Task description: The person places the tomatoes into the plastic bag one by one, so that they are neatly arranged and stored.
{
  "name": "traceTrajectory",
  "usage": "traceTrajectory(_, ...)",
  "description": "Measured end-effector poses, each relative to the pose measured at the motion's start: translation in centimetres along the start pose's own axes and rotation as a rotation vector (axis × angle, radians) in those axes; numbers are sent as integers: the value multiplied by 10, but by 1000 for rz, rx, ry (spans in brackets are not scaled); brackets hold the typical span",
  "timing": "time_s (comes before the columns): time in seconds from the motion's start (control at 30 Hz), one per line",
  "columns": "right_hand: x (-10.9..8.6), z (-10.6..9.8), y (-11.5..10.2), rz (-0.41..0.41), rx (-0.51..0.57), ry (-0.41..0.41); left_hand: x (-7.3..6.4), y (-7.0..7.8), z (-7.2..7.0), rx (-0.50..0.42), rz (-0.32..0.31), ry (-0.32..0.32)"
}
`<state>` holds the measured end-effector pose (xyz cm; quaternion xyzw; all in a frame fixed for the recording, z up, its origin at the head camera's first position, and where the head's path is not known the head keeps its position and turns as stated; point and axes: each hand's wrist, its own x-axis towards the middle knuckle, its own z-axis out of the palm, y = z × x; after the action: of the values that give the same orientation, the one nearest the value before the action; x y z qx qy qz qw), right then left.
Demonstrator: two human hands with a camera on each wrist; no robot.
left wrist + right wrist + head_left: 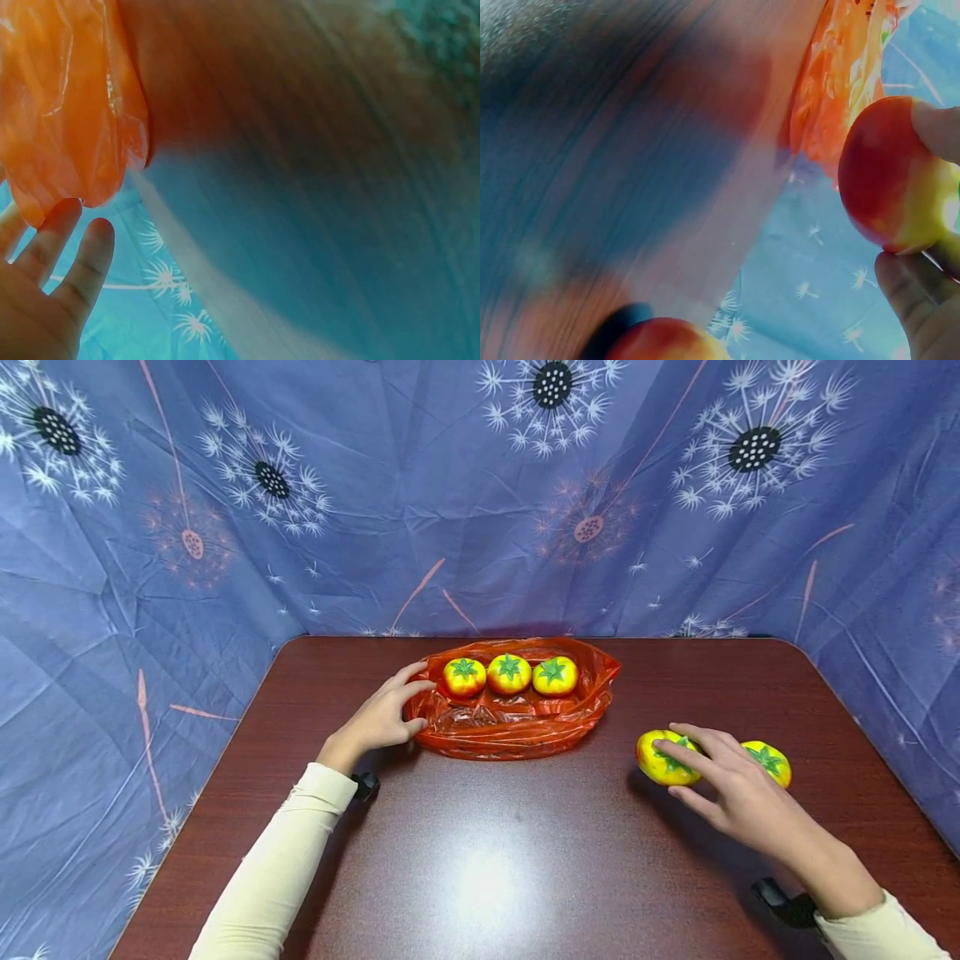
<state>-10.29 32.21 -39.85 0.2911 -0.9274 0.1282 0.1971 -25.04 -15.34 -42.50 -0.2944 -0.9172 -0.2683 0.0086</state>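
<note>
Fingertips and thumb of my right hand [738, 785] pinch a yellow-and-red tomato [662, 760] with a green star-shaped top, held above the table. In the right wrist view the red side of this tomato [881, 176] faces the camera. Another tomato [772, 762] lies just behind the right hand, partly hidden by it. My left hand [384, 710] is at the left end of a red plastic bag [510, 743], fingers spread and touching its edge. Inside the open bag, three similar tomatoes [509, 675] stand in a row along the back.
The brown tabletop [420, 860] has a glare spot near its front middle. A blue curtain [420, 527] with dandelion prints hangs behind the table and along both sides. The bag stands near the table's back edge.
</note>
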Motion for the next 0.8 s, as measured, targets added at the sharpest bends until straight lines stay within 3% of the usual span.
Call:
traceTrajectory(0.37, 9, 0, -6, -118, 49, 71, -1, 1, -2, -5, -13, -3)
traceTrajectory(0.8, 28, -2, -10, -163, 33, 50, 0, 1, -3, -15, 0, 5)
